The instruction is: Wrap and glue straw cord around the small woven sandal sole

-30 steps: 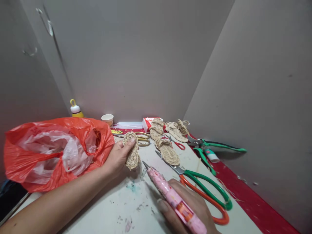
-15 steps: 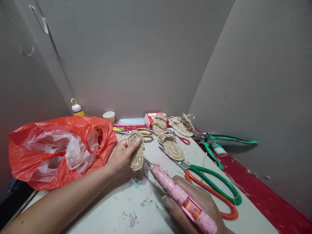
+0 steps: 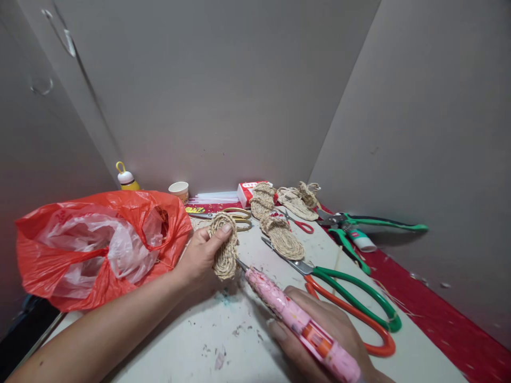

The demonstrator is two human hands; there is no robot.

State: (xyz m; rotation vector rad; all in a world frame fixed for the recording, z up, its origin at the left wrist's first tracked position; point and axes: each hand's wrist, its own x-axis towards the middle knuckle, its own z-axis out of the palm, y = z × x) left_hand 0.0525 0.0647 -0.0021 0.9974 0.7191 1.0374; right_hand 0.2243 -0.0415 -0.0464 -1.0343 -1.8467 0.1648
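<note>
My left hand (image 3: 206,247) grips a small braided straw slipper sole (image 3: 225,259) upright, thumb pressed across its front. My right hand (image 3: 325,332) is wrapped round a pink glue gun (image 3: 297,318) with an orange switch on its body. The gun's metal nozzle points at the sole's lower right edge; whether it touches is hard to tell. Just beyond lies a finished-looking straw slipper (image 3: 284,239), and behind it another straw slipper (image 3: 262,201) leans on a red and white box (image 3: 245,194).
A red plastic bag (image 3: 139,199) fills the left side. Large scissors (image 3: 351,292) with green and orange handles lie on the right, near green-handled pliers (image 3: 349,219). Gold-handled scissors (image 3: 243,213), small red scissors (image 3: 305,227), a paper cup (image 3: 179,191) and white sticks (image 3: 215,198) are further back.
The view has shifted slightly. Both hands keep their holds, and the glue gun's nozzle stays close by the sole's edge with hardly any movement.
</note>
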